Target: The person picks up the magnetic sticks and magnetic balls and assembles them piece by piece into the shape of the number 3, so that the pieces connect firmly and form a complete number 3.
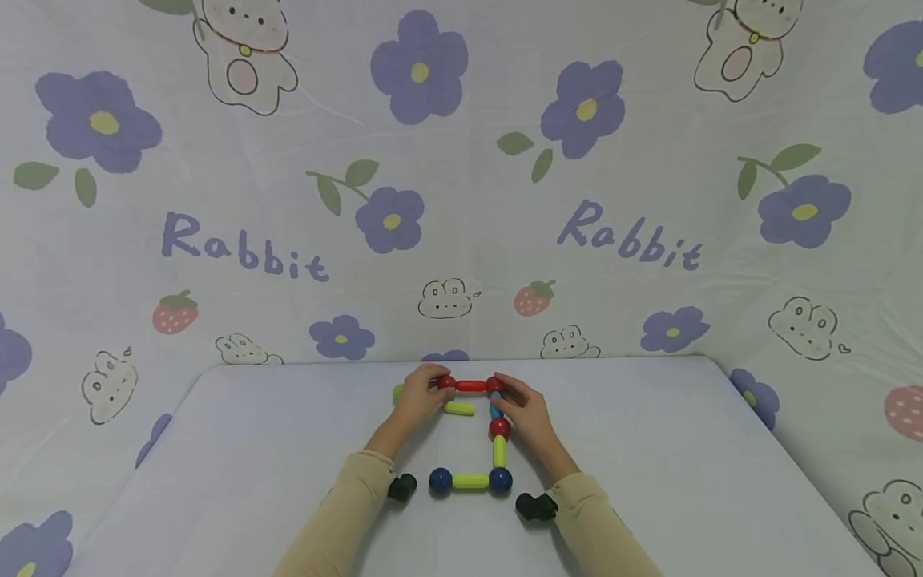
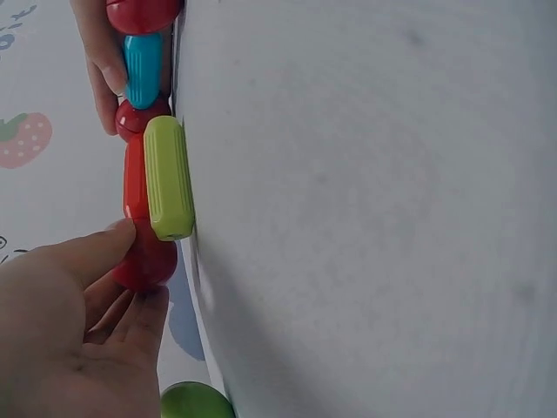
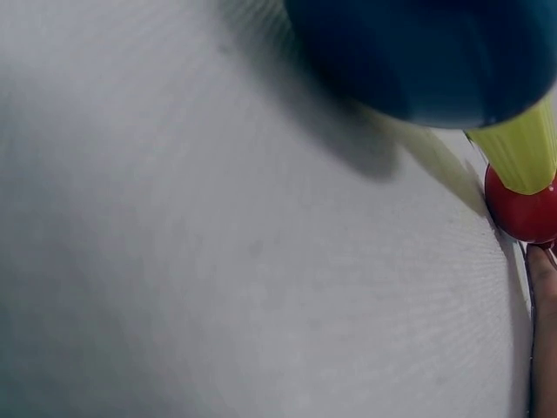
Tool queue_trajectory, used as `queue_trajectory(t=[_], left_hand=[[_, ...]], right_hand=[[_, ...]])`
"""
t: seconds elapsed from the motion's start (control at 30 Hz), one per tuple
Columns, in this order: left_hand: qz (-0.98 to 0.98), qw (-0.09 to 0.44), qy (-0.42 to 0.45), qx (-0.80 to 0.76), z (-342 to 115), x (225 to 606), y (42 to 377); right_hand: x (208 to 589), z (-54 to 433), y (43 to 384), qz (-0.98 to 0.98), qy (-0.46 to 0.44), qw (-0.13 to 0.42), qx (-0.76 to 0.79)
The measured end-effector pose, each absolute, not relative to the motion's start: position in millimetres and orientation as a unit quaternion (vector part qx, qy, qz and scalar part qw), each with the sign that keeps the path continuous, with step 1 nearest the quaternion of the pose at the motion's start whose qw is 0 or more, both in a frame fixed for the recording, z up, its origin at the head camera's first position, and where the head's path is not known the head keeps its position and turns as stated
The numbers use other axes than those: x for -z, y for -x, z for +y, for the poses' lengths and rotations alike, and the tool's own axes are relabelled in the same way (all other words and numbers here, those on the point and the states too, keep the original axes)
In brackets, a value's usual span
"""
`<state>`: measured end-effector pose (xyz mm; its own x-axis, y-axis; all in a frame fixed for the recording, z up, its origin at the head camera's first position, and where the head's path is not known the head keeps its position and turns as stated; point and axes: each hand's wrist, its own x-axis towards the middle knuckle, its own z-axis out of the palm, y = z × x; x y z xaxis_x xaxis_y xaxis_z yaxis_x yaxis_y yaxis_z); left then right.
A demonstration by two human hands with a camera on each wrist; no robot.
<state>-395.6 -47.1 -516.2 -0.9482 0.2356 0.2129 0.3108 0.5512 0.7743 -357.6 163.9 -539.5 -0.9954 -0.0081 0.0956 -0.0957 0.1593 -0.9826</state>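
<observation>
My left hand [image 1: 414, 401] pinches a red ball [image 1: 447, 383] between thumb and fingers at the far left of a ball-and-rod chain. A red rod [image 1: 472, 385] joins it to a second red ball [image 1: 493, 384], which my right hand [image 1: 532, 413] holds, its fingers beside the light-blue rod [image 1: 495, 405]. Nearer stand another red ball [image 1: 499, 428], a yellow-green rod [image 1: 500, 451], a dark-blue ball [image 1: 501, 480], a yellow-green rod [image 1: 470, 481] and a dark-blue ball [image 1: 441, 481]. One yellow-green rod [image 2: 168, 178] lies separately inside the chain.
A green ball [image 1: 397, 393] sits left of the left hand, partly hidden by it. Black wrist-camera mounts [image 1: 537, 506] show beside both sleeves. The white table [image 1: 274, 465] ends at a patterned cloth backdrop [image 1: 461, 176].
</observation>
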Motion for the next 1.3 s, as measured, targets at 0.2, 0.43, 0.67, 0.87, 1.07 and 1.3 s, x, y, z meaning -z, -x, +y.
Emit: queue_trajectory(t=[0.2, 0.43, 0.67, 0.87, 1.07, 1.3], left_hand=[[-0.873, 0.044, 0.160, 0.459, -48, 519, 397], [-0.877, 0.037, 0.154, 0.453, -49, 521, 397], [-0.873, 0.066, 0.175, 0.450, -51, 519, 392], [-0.858, 0.096, 0.200, 0.464, -52, 514, 383], [-0.849, 0.057, 0.219, 0.478, -53, 517, 376], [-0.856, 0.029, 0.235, 0.459, -58, 523, 370]], right_hand=[[527, 162, 349, -0.768, -0.039, 0.030, -0.639], [544, 164, 360, -0.777, -0.034, 0.033, -0.628], [544, 164, 360, -0.781, -0.035, 0.033, -0.622], [545, 164, 360, -0.775, -0.041, 0.035, -0.629], [544, 164, 360, -0.775, -0.040, 0.036, -0.629], [543, 163, 359, -0.778, -0.034, 0.037, -0.627]])
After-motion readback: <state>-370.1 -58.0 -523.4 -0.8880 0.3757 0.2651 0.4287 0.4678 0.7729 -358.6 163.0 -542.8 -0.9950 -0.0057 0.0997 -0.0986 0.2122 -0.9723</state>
